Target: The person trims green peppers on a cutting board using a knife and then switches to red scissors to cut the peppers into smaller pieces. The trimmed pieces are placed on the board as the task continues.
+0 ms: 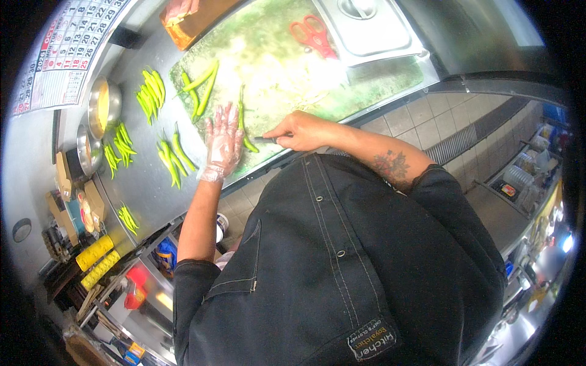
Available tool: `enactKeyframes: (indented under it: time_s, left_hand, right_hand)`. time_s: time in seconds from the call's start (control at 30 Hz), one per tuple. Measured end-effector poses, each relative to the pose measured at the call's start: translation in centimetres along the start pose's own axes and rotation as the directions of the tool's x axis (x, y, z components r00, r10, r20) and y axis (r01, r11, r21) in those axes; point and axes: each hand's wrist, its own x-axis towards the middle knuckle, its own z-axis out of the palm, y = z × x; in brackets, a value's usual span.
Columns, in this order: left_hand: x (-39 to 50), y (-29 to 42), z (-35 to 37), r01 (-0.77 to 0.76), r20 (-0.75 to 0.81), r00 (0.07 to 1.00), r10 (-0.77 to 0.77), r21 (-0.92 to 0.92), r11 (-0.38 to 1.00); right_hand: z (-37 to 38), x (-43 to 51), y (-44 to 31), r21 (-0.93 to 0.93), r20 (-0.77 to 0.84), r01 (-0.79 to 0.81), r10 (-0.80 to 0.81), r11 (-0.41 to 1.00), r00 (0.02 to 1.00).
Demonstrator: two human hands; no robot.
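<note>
On the green cutting board [389, 94], my left hand [224, 142], in a clear plastic glove, lies flat with its fingers beside a long green chili pepper [241, 116]. My bare right hand [300, 131] grips a small knife [265, 140] by its handle, close to the pepper's lower end. More green chilies [208, 94] lie on the board's left part. Pale bits, perhaps seeds, are scattered over its middle, where glare hides detail. Left of the board, a group of chilies [171, 160] rests on the steel counter [151, 192].
Red-handled scissors [316, 37] and a lidded steel pan [375, 34] occupy the board's far right. Further chili piles [150, 95] lie on the counter. Steel bowls [114, 103] stand at its left edge. A wooden block or box [183, 34] sits beyond the board.
</note>
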Motion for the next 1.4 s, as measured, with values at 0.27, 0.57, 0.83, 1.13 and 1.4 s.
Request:
enactKeyframes:
  time_s: [0.27, 0.57, 0.83, 1.13, 1.4]
  left_hand:
    - [0.0, -0.3, 0.2, -0.014, -0.008, 1.0, 0.015, 0.025, 1.0]
    - [0.5, 1.1, -1.2, 0.027, -0.073, 0.997, -0.026, 0.023, 0.999]
    - [-0.8, 3.8, -3.5, 0.259, -0.288, 0.912, -0.29, -0.143, 0.955]
    - [-8.3, -11.3, -5.7, 0.65, -0.257, 0.648, -0.717, -0.304, 0.697]
    - [6.7, -2.4, -6.2, 0.465, -0.242, 0.864, -0.442, 0.042, 0.884]
  right_hand:
    - [-0.5, -0.3, -0.1, -0.001, 0.094, 0.045, -0.045, 0.999, 0.995]
    - [-1.1, -1.2, 0.3, -0.03, 0.184, 0.12, -0.112, 0.992, 0.977]
    - [-3.6, -2.3, -0.8, 0.146, 0.123, -0.177, 0.16, 0.973, 0.979]
    - [-3.1, -1.8, 0.3, 0.237, 0.082, -0.213, 0.199, 0.948, 0.976]
    - [-2.2, -1.9, 2.4, 0.229, -0.007, -0.136, 0.141, 0.964, 0.99]
